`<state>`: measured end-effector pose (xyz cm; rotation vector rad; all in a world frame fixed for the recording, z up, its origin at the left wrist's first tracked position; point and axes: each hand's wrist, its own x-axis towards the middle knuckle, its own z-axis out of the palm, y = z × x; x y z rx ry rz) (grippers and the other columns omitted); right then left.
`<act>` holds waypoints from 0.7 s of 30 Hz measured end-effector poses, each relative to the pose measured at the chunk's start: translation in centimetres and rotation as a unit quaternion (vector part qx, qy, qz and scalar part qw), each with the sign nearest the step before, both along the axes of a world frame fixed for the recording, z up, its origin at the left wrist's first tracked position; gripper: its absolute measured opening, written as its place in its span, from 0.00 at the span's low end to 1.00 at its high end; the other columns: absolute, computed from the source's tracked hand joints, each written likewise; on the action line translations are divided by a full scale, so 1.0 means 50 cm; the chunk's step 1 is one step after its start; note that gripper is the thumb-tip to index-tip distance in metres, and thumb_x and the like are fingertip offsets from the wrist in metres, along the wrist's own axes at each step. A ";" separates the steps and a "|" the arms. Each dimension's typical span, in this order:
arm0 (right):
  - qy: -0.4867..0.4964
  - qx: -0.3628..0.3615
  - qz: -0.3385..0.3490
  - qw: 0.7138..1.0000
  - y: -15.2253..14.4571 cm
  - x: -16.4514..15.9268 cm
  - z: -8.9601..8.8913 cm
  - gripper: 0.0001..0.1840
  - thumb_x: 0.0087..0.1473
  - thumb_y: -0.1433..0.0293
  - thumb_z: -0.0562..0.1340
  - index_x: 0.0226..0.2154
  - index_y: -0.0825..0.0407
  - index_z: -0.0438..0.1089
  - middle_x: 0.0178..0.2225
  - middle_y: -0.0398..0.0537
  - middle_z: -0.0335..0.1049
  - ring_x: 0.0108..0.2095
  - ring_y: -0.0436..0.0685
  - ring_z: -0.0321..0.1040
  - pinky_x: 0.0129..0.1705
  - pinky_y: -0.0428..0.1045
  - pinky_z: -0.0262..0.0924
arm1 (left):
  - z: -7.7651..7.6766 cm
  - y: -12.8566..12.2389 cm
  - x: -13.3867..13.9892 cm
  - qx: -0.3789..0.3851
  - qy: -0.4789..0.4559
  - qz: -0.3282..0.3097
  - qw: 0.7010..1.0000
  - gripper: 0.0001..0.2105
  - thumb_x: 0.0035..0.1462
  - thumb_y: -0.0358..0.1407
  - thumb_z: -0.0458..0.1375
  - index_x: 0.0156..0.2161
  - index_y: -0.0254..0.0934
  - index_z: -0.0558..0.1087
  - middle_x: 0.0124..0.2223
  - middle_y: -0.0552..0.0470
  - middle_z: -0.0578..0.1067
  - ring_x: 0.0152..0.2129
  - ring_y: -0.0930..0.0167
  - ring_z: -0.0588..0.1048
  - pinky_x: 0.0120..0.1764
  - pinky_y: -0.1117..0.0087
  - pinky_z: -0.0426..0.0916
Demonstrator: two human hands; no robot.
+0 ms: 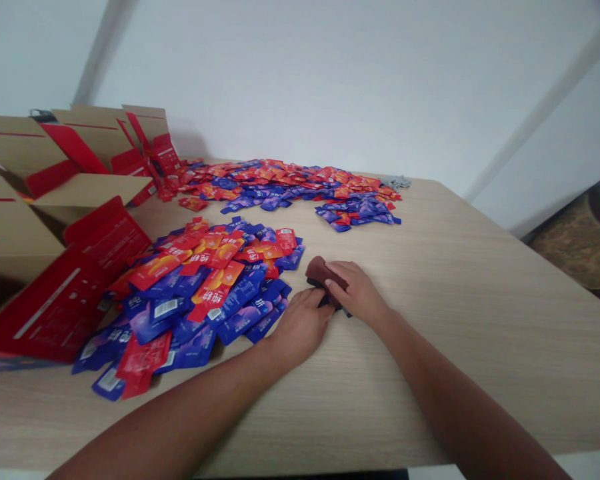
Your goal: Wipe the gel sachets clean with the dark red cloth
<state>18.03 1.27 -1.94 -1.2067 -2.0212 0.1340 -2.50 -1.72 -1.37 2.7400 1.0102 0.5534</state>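
My right hand is closed around a brown, rounded thing with a black lower edge, whose kind I cannot make out. It is held low over the table, tilted to the left. Right beside it, my left hand has its fingers bent in under the brown thing. A small dark bluish piece shows between the two hands, mostly covered by fingers. Just left of my left hand lies a loose heap of blue sachets and red-orange sachets, some showing white barcodes.
Open cardboard boxes with red printed flaps stand along the left side. A long bank of mixed sachets runs along the back by the white wall. A grey crumpled thing lies at its right end on the wooden table.
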 end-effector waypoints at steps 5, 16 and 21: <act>-0.010 -0.009 -0.085 0.996 0.015 0.018 -0.009 0.20 0.67 0.65 0.60 0.59 0.50 0.74 0.55 0.57 0.77 0.55 0.67 0.72 0.60 0.64 0.66 | 0.006 0.000 -0.003 -0.005 0.000 -0.005 1.000 0.14 0.70 0.31 0.54 0.53 0.40 0.80 0.59 0.43 0.75 0.56 0.59 0.72 0.59 0.56 0.67; 0.017 -0.002 -0.142 0.990 0.019 0.033 -0.012 0.21 0.67 0.62 0.58 0.58 0.50 0.74 0.55 0.57 0.77 0.55 0.68 0.73 0.61 0.64 0.66 | -0.008 0.002 -0.004 -0.016 -0.008 0.002 1.000 0.15 0.70 0.32 0.54 0.55 0.41 0.80 0.62 0.43 0.74 0.57 0.58 0.71 0.60 0.56 0.66; 0.093 0.031 -0.114 0.989 0.009 0.027 0.000 0.21 0.68 0.61 0.59 0.58 0.49 0.74 0.55 0.55 0.78 0.55 0.66 0.74 0.61 0.63 0.67 | -0.007 0.001 -0.003 -0.013 -0.004 -0.001 1.000 0.15 0.71 0.33 0.53 0.54 0.40 0.80 0.60 0.43 0.74 0.56 0.59 0.72 0.60 0.57 0.66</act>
